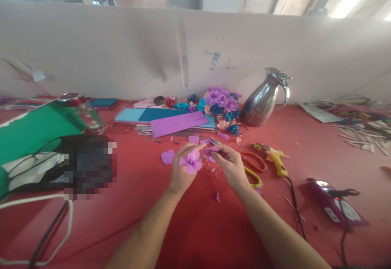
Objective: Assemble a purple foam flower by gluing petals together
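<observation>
Over the red surface (195,232), short of its far edge, the left hand (179,173) grips a purple flower (192,162) (rounded petals spread round a darker centre); the right hand (231,164) pinches a purple paper piece (209,151).

The handwriting (213,60) on the wall (116,45) is illegible.

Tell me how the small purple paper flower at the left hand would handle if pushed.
The small purple paper flower is probably light, its petals looking sheet-thin. Those petals spread outward, so a push would likely bend or crease them.
</observation>
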A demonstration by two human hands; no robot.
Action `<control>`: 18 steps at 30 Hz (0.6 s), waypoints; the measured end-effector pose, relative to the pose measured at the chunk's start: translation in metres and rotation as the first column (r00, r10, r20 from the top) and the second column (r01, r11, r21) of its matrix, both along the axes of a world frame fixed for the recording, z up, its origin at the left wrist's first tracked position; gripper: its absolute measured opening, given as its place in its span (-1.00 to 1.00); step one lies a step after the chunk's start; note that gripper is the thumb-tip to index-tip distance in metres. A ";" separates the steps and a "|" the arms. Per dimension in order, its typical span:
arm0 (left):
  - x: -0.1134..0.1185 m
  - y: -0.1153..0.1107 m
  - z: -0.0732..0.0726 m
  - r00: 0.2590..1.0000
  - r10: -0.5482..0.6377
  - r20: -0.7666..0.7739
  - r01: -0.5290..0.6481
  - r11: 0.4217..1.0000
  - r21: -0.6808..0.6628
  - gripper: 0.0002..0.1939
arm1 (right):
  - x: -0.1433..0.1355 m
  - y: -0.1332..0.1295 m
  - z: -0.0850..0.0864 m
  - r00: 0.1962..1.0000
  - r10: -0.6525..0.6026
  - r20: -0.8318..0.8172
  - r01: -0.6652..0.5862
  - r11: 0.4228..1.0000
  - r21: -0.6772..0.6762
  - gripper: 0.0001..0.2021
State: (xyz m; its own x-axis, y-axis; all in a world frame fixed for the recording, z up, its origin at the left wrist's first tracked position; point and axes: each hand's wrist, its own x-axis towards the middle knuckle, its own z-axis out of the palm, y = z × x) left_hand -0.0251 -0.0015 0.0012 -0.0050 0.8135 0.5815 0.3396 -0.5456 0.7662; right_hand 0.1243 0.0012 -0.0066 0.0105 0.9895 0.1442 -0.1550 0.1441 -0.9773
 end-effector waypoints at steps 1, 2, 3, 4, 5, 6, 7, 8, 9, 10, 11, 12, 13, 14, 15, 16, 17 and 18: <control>0.000 0.000 -0.001 0.999 0.010 -0.039 -0.008 0.999 0.035 -0.66 | 0.000 0.000 -0.001 0.997 0.010 0.071 -0.011 1.000 0.020 -0.88; 0.000 0.001 -0.003 0.998 0.014 -0.069 -0.010 0.998 0.057 -0.64 | 0.000 -0.001 -0.001 0.988 0.012 0.156 -0.020 0.999 0.050 -0.88; -0.001 0.001 -0.005 0.996 0.009 -0.085 -0.003 0.998 0.066 -0.64 | 0.000 -0.001 -0.001 0.969 0.004 0.246 -0.027 0.996 0.088 -0.88; -0.001 0.002 -0.006 0.996 -0.007 -0.089 0.012 0.998 0.065 -0.65 | 0.000 -0.002 -0.001 0.944 -0.011 0.329 -0.034 0.991 0.130 -0.86; -0.001 0.002 -0.008 0.996 -0.030 -0.079 0.035 0.998 0.059 -0.68 | -0.001 -0.003 0.000 0.917 -0.028 0.397 -0.042 0.985 0.167 -0.85; -0.001 0.002 -0.010 0.997 -0.054 -0.061 0.057 0.997 0.050 -0.71 | -0.001 -0.004 0.000 0.894 -0.045 0.446 -0.048 0.980 0.195 -0.84; -0.001 0.002 -0.010 0.997 -0.072 -0.042 0.073 0.997 0.039 -0.74 | -0.002 -0.005 0.000 0.878 -0.060 0.476 -0.048 0.976 0.212 -0.84; -0.001 0.002 -0.011 0.996 -0.082 -0.026 0.083 0.996 0.029 -0.77 | -0.002 -0.005 0.000 0.867 -0.070 0.493 -0.045 0.975 0.218 -0.85; -0.001 0.002 -0.011 0.996 -0.083 -0.014 0.083 0.996 0.018 -0.79 | -0.003 -0.005 -0.001 0.862 -0.074 0.502 -0.040 0.976 0.213 -0.85; -0.001 0.002 -0.010 0.997 -0.075 -0.004 0.075 0.997 0.006 -0.81 | -0.003 -0.004 -0.001 0.862 -0.068 0.503 -0.038 0.980 0.198 -0.86; -0.001 0.003 -0.009 0.998 -0.056 0.006 0.056 0.998 -0.011 -0.84 | -0.003 -0.004 -0.002 0.867 -0.050 0.496 -0.044 0.983 0.176 -0.86; 0.000 0.003 -0.007 0.999 -0.031 0.013 0.032 0.999 -0.042 -0.86 | -0.003 -0.003 -0.002 0.876 -0.022 0.482 -0.059 0.987 0.152 -0.85; -0.001 0.004 -0.005 1.000 -0.002 0.019 0.004 0.996 -0.090 -0.88 | -0.004 -0.002 -0.002 0.886 0.011 0.463 -0.079 0.989 0.127 -0.86; -0.001 0.004 -0.003 0.999 0.028 0.025 -0.024 0.988 -0.150 -0.89 | -0.004 -0.002 -0.002 0.896 0.045 0.442 -0.102 0.989 0.105 -0.86; -0.001 0.005 -0.001 0.998 0.059 0.037 -0.050 0.975 -0.218 -0.90 | -0.004 -0.001 -0.002 0.904 0.076 0.420 -0.123 0.989 0.086 -0.87; -0.002 0.006 0.000 0.994 0.090 0.061 -0.069 0.954 -0.291 -0.91 | -0.004 -0.001 -0.002 0.912 0.101 0.399 -0.139 0.988 0.067 -0.87; -0.003 0.007 0.001 0.987 0.119 0.108 -0.073 0.930 -0.360 -0.92 | -0.004 -0.001 -0.002 0.919 0.120 0.377 -0.148 0.988 0.047 -0.87; -0.004 0.008 0.002 0.975 0.144 0.167 -0.061 0.904 -0.422 -0.92 | -0.004 0.000 -0.002 0.925 0.135 0.355 -0.155 0.988 0.029 -0.86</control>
State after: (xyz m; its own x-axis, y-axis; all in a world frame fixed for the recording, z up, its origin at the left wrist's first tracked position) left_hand -0.0295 0.0065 0.0030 -0.1779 0.9686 0.1735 0.2025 -0.1365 0.9697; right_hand 0.1204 0.0012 -0.0087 -0.1933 0.9669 0.1668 0.1735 0.2011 -0.9641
